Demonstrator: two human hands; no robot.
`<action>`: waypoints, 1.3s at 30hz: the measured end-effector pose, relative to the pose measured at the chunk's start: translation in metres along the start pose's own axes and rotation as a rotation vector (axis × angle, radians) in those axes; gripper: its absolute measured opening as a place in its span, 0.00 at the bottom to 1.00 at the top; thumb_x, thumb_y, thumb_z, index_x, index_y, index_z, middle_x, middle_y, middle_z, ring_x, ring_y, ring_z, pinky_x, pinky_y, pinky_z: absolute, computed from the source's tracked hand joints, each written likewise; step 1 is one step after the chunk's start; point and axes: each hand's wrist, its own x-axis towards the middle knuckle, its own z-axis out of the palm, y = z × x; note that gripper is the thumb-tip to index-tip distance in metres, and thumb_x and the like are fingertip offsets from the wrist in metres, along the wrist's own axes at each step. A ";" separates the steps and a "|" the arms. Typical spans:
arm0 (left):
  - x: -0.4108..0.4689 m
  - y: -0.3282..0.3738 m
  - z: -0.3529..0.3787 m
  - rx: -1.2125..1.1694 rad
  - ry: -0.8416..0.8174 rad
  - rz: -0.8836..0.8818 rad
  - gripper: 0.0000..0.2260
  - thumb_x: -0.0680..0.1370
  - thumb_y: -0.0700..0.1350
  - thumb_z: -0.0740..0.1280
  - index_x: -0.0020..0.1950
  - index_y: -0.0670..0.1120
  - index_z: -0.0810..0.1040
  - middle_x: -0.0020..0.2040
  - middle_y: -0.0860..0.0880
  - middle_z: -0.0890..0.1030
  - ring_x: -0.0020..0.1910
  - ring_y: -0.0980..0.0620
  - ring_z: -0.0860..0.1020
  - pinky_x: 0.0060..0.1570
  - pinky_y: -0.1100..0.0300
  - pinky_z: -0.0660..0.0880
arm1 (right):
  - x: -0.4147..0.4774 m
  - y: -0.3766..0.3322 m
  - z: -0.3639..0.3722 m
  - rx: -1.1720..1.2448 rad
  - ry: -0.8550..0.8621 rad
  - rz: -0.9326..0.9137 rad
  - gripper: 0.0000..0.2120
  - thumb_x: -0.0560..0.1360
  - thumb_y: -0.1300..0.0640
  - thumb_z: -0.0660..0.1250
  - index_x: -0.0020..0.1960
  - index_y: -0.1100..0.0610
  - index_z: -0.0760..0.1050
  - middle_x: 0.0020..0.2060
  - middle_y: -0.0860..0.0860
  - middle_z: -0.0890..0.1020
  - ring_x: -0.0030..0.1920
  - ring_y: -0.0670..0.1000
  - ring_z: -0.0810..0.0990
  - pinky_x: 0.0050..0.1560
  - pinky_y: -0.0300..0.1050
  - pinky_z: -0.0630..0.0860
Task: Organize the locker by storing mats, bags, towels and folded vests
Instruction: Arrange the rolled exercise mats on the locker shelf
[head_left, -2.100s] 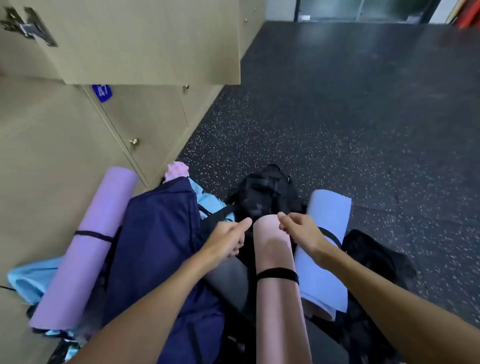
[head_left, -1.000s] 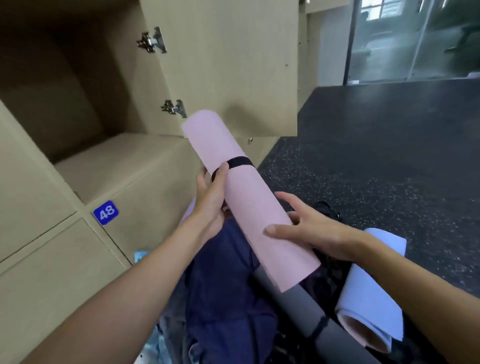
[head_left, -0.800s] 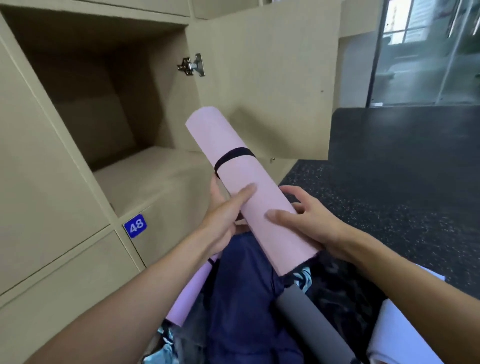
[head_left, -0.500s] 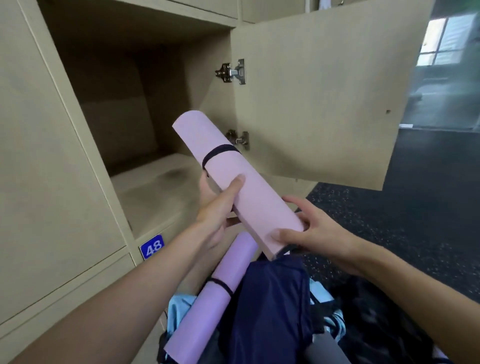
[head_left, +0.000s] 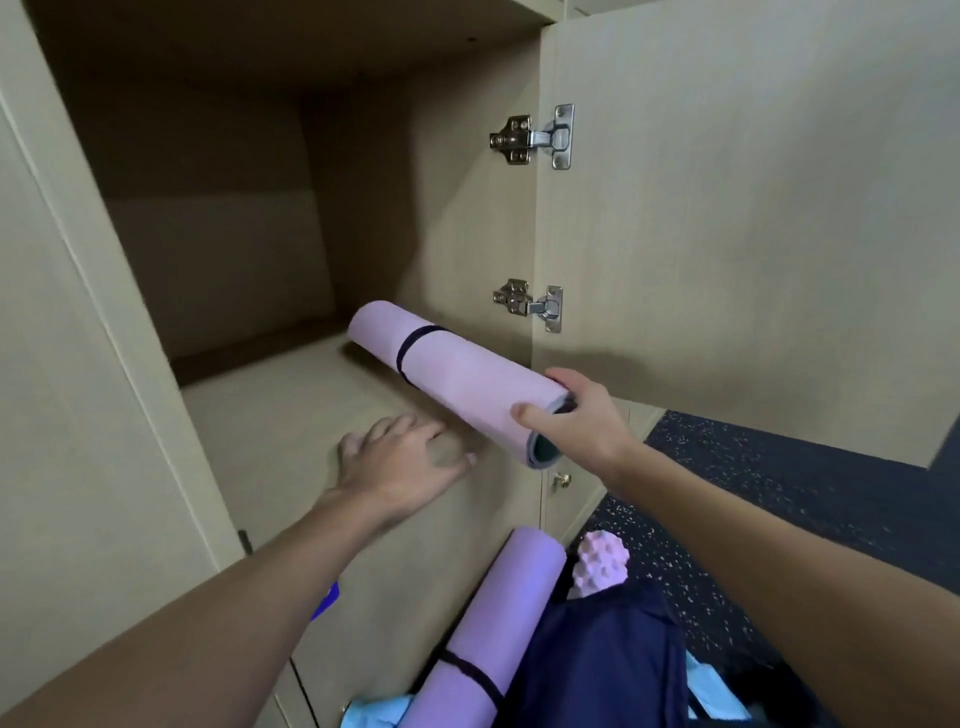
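1. My right hand (head_left: 576, 421) grips the pink mat (head_left: 457, 374) by its near end only. The rest of the roll reaches into the locker (head_left: 270, 410), close along its right wall. Held this far back, the mat may sag or swing.
2. My left hand (head_left: 400, 462) is spread loose over the locker's floor and holds nothing, so nothing steadies the roll.
3. Pushed in crooked, the mat could snag the lower hinge (head_left: 530, 306) at the locker's right edge.
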 end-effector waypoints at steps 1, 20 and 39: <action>0.005 -0.002 0.003 0.009 0.002 0.007 0.28 0.74 0.70 0.58 0.71 0.62 0.70 0.74 0.56 0.67 0.74 0.54 0.63 0.69 0.49 0.57 | 0.011 0.002 0.005 -0.010 0.019 -0.008 0.19 0.72 0.54 0.74 0.60 0.52 0.73 0.48 0.48 0.79 0.49 0.50 0.77 0.43 0.37 0.74; 0.031 -0.019 0.013 -0.141 0.123 0.023 0.32 0.64 0.71 0.63 0.65 0.62 0.77 0.64 0.62 0.74 0.66 0.58 0.69 0.68 0.56 0.62 | 0.150 0.040 0.080 -0.477 0.109 -0.354 0.30 0.72 0.48 0.74 0.72 0.50 0.69 0.70 0.54 0.64 0.70 0.56 0.59 0.70 0.47 0.61; 0.033 -0.021 0.016 -0.183 0.162 0.048 0.32 0.62 0.72 0.60 0.64 0.63 0.77 0.61 0.65 0.72 0.65 0.64 0.67 0.67 0.59 0.60 | 0.208 0.042 0.118 -0.450 0.097 -0.360 0.32 0.69 0.49 0.77 0.69 0.51 0.69 0.62 0.55 0.64 0.60 0.58 0.73 0.63 0.51 0.73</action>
